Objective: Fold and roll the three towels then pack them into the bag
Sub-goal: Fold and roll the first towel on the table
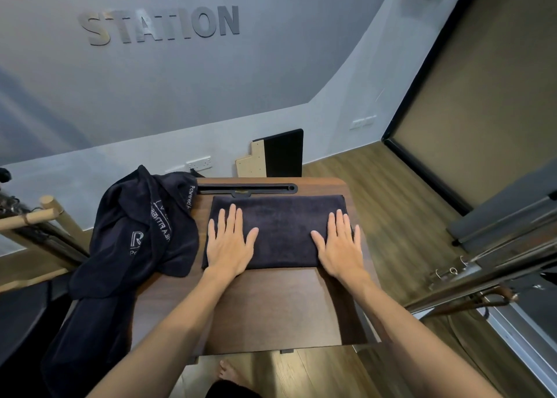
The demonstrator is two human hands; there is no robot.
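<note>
A dark navy towel (283, 232), folded into a flat rectangle, lies across the far half of the small brown table (271, 307). My left hand (230, 242) presses flat on the towel's left end with its fingers spread. Over the right end, my right hand (339, 247) lies flat in the same way. A heap of dark towels with white lettering (144, 235) is bunched over the table's left edge and hangs down toward the floor. No bag can be made out.
A black slot with a handle (247, 188) runs along the table's far edge. A black board and a pale wooden panel (271, 158) lean on the wall behind. Pilates equipment frames stand at the left (36, 216) and right (482, 271). Wooden floor surrounds the table.
</note>
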